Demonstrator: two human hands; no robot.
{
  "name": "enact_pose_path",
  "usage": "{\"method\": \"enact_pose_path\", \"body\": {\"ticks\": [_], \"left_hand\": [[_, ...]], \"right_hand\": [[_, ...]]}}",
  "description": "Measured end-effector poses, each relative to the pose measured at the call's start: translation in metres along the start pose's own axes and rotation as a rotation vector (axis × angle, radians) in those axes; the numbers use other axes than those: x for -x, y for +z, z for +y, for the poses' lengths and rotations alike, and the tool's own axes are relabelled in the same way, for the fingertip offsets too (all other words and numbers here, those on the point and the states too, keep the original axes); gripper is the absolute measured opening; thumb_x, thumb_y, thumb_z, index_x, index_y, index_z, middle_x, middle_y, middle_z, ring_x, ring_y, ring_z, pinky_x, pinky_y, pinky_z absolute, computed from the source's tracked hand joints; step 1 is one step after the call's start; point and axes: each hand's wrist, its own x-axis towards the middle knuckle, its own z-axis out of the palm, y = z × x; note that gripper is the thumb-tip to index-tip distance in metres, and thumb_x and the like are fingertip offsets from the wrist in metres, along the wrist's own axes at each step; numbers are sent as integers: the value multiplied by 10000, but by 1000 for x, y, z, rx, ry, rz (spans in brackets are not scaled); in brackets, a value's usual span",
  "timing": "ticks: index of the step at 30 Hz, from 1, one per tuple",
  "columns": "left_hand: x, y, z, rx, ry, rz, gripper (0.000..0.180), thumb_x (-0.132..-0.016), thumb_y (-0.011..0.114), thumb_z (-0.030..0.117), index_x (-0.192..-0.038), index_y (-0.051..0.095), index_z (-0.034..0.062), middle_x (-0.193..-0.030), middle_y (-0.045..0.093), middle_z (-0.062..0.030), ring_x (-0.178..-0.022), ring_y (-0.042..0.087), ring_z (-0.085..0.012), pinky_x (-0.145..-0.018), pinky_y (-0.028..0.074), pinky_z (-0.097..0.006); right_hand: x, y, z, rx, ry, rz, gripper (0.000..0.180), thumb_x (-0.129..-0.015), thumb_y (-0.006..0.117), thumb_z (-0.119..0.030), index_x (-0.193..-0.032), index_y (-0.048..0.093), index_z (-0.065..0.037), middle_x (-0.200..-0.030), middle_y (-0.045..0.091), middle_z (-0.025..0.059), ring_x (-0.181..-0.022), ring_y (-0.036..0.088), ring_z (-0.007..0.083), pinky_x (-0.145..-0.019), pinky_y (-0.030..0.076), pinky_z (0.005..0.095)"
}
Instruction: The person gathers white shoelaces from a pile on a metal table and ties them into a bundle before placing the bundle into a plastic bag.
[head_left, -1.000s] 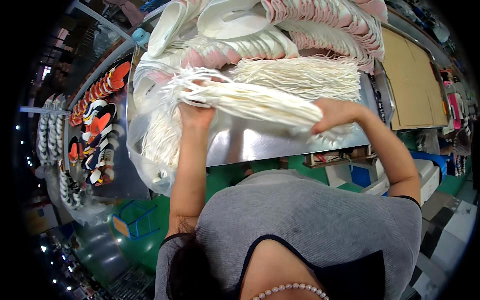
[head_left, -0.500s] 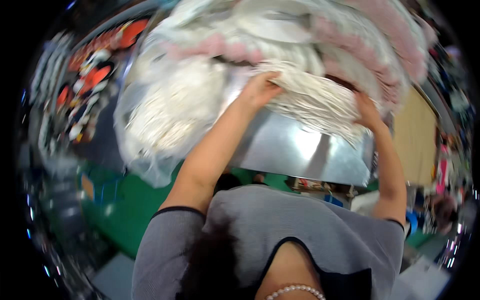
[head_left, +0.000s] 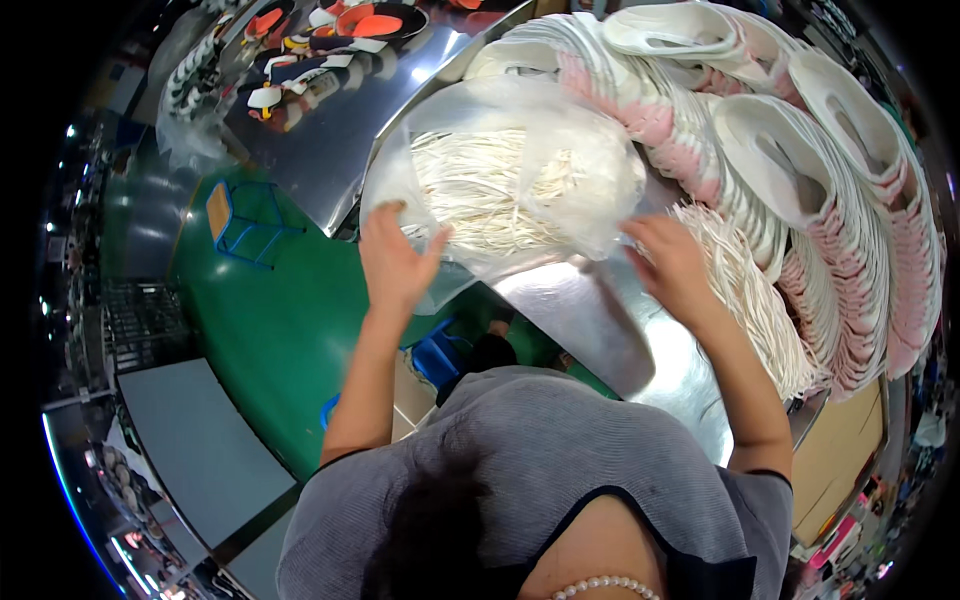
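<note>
We are looking down past our own grey-shirted shoulders at a shiny metal table (head_left: 600,330). Our left hand (head_left: 395,262) is spreading its fingers wide and pressing flat against the near lower edge of a clear plastic bag (head_left: 590,165); it is touching the film rather than closing around it. Our right hand (head_left: 668,262) is resting at the bag's opposite lower corner, fingers loosely bent, and we cannot tell whether it is pinching the plastic or only lying against it.

The bag is lying on the table just beyond both hands, between them and slightly above. We are judging it light and floppy: the film looks thin, wrinkled and slippery, likely to sag and slide if lifted by one corner. Taking it at both lower corners, or gathering the open mouth, seems the surest hold.

Inside, we are seeing a thick bundle of white cords (head_left: 490,185), packed side by side in a pale, stringy mass that shows mistily through the glossy plastic.

Just beside our right hand, on its outer side, a loose heap of similar white cords (head_left: 755,300) is trailing along the table. Beyond that, stacks of white and pink shoe soles (head_left: 850,200) are curving away in long rows.
</note>
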Motion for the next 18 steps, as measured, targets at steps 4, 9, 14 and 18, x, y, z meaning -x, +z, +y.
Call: {"method": "enact_pose_path", "body": {"ticks": [4,9,14,18], "left_hand": [[42,16,-43,-224,99,-129,467,-739,703,282,-1086,541,16,-1018,569,-176,-949,550,-310,-886,349,-446],[34,-14,-127,336,-288,-537,244,-822,629,188,-996,566,28,-849,634,-79,-854,607,-213,-868,402,-368],[-41,-87,-103,1671,-371,-336,255,-874,561,159,-1084,507,25,-995,622,-124,-1015,570,-236,-960,387,-366],[-89,-98,-70,1868,-249,-419,320,-865,559,189,-1115,498,-1,-1026,610,-147,-1055,549,-270,-973,367,-385]], "right_hand": [[-71,65,-8,235,-207,-6,320,-725,668,-136,-1032,608,-66,-980,617,117,-888,598,236,-853,402,372],[-92,46,21,-164,239,-299,197,-805,631,-153,-964,645,-38,-1063,586,108,-998,548,228,-831,415,358],[-101,7,8,-431,419,-192,194,-894,560,-187,-972,650,-34,-1109,590,51,-1012,546,174,-852,415,310],[-123,-25,-33,-676,499,73,209,-920,530,-179,-985,650,-21,-1081,623,59,-1027,552,142,-925,391,288]]}}
